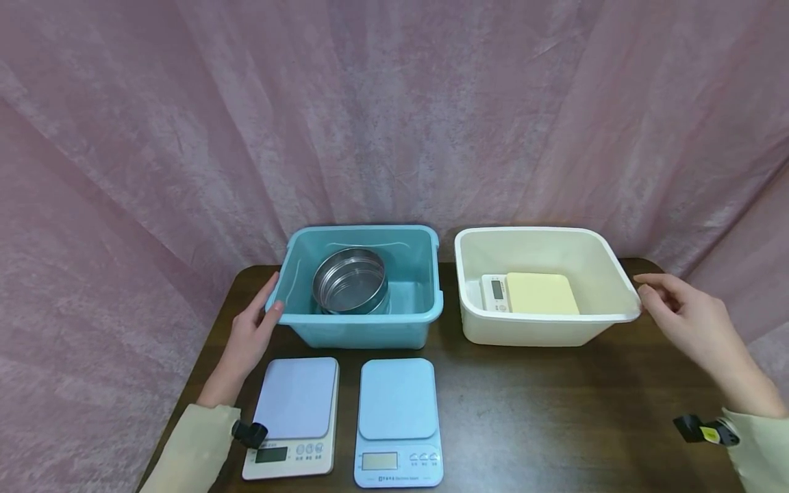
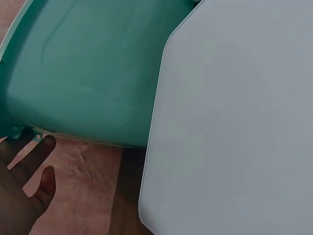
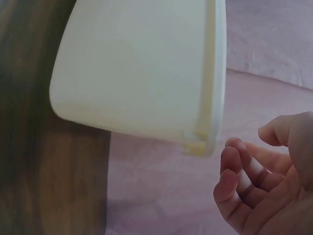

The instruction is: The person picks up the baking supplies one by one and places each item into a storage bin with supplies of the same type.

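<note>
My left hand [image 1: 249, 335] is at the left end of a blue plastic basin [image 1: 364, 332], fingers along its outer side and thumb by the front corner. In the left wrist view its fingertips [image 2: 48, 142] are right at the rim and the thumb stands apart. Inside the basin, a round metal sieve [image 1: 350, 281] leans tilted. My right hand [image 1: 693, 315] is just off the right end of a cream plastic basin [image 1: 536, 331], fingers loosely bent and holding nothing. A kitchen scale with a yellow plate [image 1: 542, 293] lies in the cream basin, partly hidden by the front wall.
In front of the blue basin lie two more kitchen scales: one with a lavender plate [image 1: 297, 397] on the left, one light blue [image 1: 397, 400] beside it. Dark wooden table [image 1: 542, 418] runs to the right of them. A pink curtain [image 1: 394, 116] hangs behind the basins.
</note>
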`<action>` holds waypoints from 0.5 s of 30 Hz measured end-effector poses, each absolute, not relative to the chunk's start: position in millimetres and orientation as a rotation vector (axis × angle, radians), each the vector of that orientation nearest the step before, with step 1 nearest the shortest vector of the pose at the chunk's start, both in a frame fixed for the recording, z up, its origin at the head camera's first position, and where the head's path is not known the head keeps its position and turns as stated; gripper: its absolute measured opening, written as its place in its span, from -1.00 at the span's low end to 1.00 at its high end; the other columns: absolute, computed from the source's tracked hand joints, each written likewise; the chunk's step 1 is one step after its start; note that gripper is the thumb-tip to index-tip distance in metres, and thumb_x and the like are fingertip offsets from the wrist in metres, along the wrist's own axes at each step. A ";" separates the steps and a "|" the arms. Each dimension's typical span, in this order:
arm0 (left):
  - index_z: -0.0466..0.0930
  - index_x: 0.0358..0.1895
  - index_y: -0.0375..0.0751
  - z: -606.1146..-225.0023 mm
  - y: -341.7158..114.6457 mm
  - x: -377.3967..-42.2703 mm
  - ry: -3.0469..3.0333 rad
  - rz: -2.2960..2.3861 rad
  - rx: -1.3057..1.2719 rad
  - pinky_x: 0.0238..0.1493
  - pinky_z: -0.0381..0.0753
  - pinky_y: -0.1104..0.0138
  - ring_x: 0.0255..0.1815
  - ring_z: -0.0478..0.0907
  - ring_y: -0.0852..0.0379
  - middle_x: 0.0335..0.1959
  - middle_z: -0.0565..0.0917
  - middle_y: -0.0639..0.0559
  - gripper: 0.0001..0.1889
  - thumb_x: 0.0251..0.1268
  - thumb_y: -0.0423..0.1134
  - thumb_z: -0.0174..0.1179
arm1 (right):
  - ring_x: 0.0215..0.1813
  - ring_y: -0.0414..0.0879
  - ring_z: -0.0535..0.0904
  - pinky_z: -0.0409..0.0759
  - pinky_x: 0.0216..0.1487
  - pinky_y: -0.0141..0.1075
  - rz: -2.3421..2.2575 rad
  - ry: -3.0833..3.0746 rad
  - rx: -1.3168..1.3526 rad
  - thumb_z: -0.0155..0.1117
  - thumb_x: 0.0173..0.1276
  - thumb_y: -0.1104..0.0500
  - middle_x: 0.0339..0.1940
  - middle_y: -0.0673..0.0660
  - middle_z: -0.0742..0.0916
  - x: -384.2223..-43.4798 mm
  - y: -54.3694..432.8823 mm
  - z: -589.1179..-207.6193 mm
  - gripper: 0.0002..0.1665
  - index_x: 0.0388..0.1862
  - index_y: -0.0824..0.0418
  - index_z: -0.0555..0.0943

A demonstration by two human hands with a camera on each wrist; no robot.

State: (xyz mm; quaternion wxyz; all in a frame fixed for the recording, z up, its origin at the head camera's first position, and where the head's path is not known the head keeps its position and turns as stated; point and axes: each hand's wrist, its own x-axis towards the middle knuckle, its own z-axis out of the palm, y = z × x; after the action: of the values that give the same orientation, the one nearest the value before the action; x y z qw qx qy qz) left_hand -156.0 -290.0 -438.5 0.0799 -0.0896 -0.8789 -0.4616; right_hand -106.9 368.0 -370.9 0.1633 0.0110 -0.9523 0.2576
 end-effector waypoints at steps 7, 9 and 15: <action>0.08 0.70 0.14 -438.3 -289.9 -155.2 -2.629 -1.377 -0.263 0.36 0.34 -0.34 0.51 0.33 -0.35 0.60 0.30 -0.21 -0.38 0.70 -0.09 0.00 | -0.50 -0.35 0.37 0.28 -0.48 -0.40 0.732 -2.732 -0.007 0.15 0.59 0.10 -0.47 -0.13 0.59 -110.2 376.3 -383.8 -0.59 0.26 0.29 0.62; 0.08 0.70 0.15 -438.3 -289.8 -155.1 -2.632 -1.373 -0.261 0.36 0.34 -0.34 0.50 0.33 -0.35 0.60 0.31 -0.22 -0.38 0.70 -0.08 -0.01 | -0.50 -0.35 0.38 0.28 -0.48 -0.40 0.747 -2.728 -0.003 0.16 0.58 0.10 -0.47 -0.15 0.60 -110.7 378.7 -387.5 -0.57 0.28 0.29 0.61; 0.08 0.70 0.16 -438.4 -289.8 -154.9 -2.632 -1.370 -0.262 0.36 0.34 -0.36 0.50 0.33 -0.36 0.60 0.30 -0.23 -0.38 0.70 -0.08 -0.01 | -0.50 -0.37 0.39 0.29 -0.48 -0.42 0.778 -2.709 0.047 0.19 0.56 0.13 -0.47 -0.23 0.60 -112.0 383.6 -397.1 -0.55 0.32 0.29 0.59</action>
State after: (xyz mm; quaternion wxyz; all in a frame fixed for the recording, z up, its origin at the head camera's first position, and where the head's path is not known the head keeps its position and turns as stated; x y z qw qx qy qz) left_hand -154.9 -289.8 -438.4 0.0812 -0.0875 -0.8807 -0.4583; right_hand -112.0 383.6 -397.1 0.1609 0.0163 -0.9485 0.2724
